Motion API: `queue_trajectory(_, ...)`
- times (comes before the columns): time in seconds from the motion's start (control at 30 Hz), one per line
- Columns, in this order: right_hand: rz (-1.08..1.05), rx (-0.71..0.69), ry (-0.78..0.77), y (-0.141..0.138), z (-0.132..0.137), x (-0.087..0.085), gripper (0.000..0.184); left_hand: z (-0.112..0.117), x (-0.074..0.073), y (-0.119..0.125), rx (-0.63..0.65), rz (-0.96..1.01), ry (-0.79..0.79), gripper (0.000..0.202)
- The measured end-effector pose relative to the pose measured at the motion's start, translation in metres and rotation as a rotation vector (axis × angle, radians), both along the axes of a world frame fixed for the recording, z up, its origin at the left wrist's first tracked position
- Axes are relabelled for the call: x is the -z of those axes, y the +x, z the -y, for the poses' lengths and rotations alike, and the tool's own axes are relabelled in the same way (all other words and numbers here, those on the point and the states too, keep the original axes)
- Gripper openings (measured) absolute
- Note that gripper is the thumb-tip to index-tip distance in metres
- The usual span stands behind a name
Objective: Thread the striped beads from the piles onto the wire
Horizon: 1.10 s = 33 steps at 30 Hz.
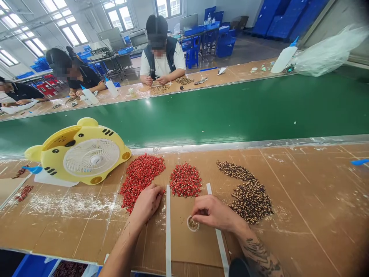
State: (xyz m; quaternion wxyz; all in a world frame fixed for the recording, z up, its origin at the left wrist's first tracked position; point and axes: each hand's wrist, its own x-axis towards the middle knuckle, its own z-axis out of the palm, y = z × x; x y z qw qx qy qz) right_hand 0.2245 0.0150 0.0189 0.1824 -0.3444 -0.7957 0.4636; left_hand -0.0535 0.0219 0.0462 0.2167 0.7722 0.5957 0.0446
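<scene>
Small round cup (193, 224): head view, on cardboard (184, 248) between white strips (168, 231), six o'clock of smaller red pile (185, 180). Right hand (215, 212) at cup's three o'clock, fingers pinched shut, tips on rim; anything between them, cannot tell. Left hand (147, 202) curled, knuckles up, fingertips at lower edge of bigger red pile (141, 177); grip hidden, cannot tell. Dark speckled pile (250, 194) at right hand's two o'clock. Yellow tiger fan (80, 152) at left hand's ten o'clock.

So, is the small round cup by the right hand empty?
Not empty: the small round cup, touched by the right hand, shows something brownish inside.
</scene>
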Motion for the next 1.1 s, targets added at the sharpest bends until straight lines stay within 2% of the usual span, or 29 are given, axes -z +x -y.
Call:
queue_trajectory(0.13,0.022,-0.004,0.039,0.0,0.001,0.002,0.006,0.004,-0.001,-0.002,-0.044,0.19,-0.005,0.019)
queue_trajectory(0.23,0.057,-0.026,0.112,0.0,0.004,-0.003,0.005,0.008,-0.001,0.002,-0.217,0.5,-0.131,0.016)
queue_trajectory(0.33,0.107,-0.061,0.201,0.0,0.009,-0.011,0.009,0.01,0.002,0.015,-0.368,0.823,-0.255,0.02)
queue_trajectory(0.47,0.162,-0.055,0.305,-0.002,0.013,-0.013,0.015,0.011,0.016,0.041,-0.441,1.065,-0.309,0.021)
queue_trajectory(0.6,0.174,-0.003,0.44,-0.005,0.015,-0.008,0.022,0.015,0.034,0.057,-0.429,1.156,-0.287,0.021)
queue_trajectory(0.77,0.18,-0.082,0.389,-0.005,0.017,-0.006,0.021,0.022,0.05,0.057,-0.352,1.186,-0.32,0.019)
queue_trajectory(0.93,0.213,-0.04,0.369,-0.004,0.018,-0.007,0.021,0.022,0.052,0.058,-0.343,1.217,-0.373,0.023)
queue_trajectory(1.03,0.165,-0.059,0.314,0.001,0.017,-0.016,0.023,0.02,0.05,0.06,-0.348,1.203,-0.369,0.024)
queue_trajectory(1.1,0.08,0.004,0.277,0.006,0.015,-0.023,0.027,0.02,0.049,0.062,-0.358,1.2,-0.36,0.022)
